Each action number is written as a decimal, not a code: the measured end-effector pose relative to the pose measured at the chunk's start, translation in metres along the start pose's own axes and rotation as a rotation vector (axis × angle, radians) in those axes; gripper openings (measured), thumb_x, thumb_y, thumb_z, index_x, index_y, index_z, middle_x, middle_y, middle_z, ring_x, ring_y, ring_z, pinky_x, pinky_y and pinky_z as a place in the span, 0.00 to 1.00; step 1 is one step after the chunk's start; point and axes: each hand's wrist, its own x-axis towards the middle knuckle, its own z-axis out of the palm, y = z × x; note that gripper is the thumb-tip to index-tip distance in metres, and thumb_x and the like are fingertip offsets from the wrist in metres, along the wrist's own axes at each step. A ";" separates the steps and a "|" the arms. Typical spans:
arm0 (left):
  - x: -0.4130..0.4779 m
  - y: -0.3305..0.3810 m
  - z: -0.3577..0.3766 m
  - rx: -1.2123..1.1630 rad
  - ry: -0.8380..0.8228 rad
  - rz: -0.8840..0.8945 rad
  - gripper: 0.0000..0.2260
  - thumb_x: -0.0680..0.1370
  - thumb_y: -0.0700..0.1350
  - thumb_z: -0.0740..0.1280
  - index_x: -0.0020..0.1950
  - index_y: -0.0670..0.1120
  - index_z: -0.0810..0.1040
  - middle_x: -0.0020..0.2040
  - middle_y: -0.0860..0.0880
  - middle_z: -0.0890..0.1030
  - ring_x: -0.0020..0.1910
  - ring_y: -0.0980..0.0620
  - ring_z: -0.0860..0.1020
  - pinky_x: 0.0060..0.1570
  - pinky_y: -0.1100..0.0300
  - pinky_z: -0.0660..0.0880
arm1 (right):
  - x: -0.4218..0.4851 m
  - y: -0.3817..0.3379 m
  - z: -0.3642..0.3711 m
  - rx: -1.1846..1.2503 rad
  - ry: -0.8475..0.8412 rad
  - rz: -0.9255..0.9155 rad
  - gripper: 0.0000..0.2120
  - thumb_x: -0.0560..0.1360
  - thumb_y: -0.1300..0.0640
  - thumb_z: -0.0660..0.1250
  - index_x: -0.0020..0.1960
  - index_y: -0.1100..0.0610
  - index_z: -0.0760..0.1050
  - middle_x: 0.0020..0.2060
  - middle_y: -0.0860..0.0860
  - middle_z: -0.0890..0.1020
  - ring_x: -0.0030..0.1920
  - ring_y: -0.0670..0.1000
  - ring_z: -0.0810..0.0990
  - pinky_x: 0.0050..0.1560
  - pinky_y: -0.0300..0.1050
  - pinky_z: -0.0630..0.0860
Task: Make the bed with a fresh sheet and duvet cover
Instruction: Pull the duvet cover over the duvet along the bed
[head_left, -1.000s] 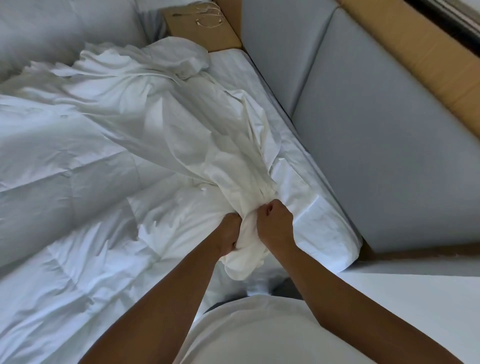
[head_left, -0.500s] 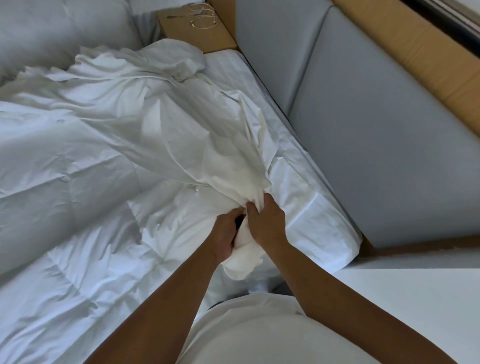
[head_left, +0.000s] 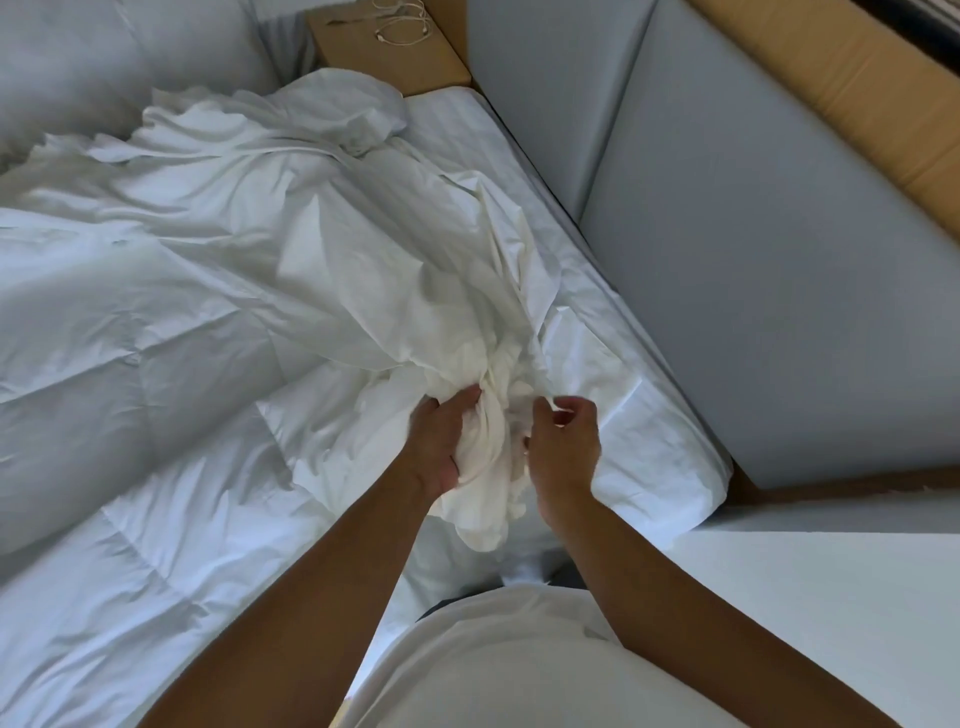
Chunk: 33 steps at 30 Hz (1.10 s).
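I'm gripping a bunched wad of the duvet cover (head_left: 374, 270) in my left hand (head_left: 439, 449), fingers wrapping round the gathered cloth. My right hand (head_left: 563, 449) is hovering just beside the same wad, fingers loosely curled with a gap to the thumb. It's holding nothing I can see, but its palm side is hidden, so contact with the cloth is unclear.

The rest of the cover is fanning out beyond my hands, up and to the left. It's lying crumpled over the duvet (head_left: 156, 519), which is spreading out left of my left hand. Right of my right hand the sheet (head_left: 665, 431) is sitting over the mattress corner, close against the grey wall panel (head_left: 779, 270).

My read of the step: I'm feeling through the bunch for a corner or the opening.

Risks from here:
- Only one hand is carrying the wad, so a slack grip could be letting folds slip out and losing my place in the cloth.
- Everything is white, so I'm at risk of pinching the wrong layer, or catching sheet or duvet along with the cover.
- A hard tug toward me could be dragging the sheet off that mattress corner.
- Twists staying in the gathered cloth could be sending the cover on crooked.
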 end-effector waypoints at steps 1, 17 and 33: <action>0.002 0.000 0.000 0.011 -0.002 0.004 0.15 0.77 0.42 0.73 0.63 0.41 0.81 0.56 0.40 0.85 0.54 0.41 0.84 0.53 0.45 0.82 | 0.004 0.000 0.000 0.026 0.006 0.110 0.07 0.76 0.51 0.71 0.50 0.53 0.77 0.41 0.50 0.83 0.41 0.51 0.83 0.47 0.51 0.83; 0.016 0.019 -0.007 0.306 0.017 0.047 0.06 0.78 0.43 0.70 0.48 0.41 0.83 0.39 0.45 0.86 0.37 0.49 0.85 0.32 0.60 0.79 | 0.001 0.007 0.007 0.182 -0.086 0.302 0.10 0.77 0.51 0.71 0.44 0.58 0.79 0.32 0.49 0.82 0.30 0.48 0.79 0.29 0.40 0.75; 0.022 0.012 -0.017 0.540 -0.046 0.061 0.10 0.78 0.46 0.72 0.49 0.40 0.78 0.44 0.44 0.83 0.49 0.45 0.82 0.55 0.47 0.80 | 0.023 -0.035 0.012 -0.673 -0.156 0.030 0.11 0.78 0.60 0.63 0.55 0.63 0.79 0.50 0.59 0.83 0.53 0.59 0.82 0.55 0.53 0.81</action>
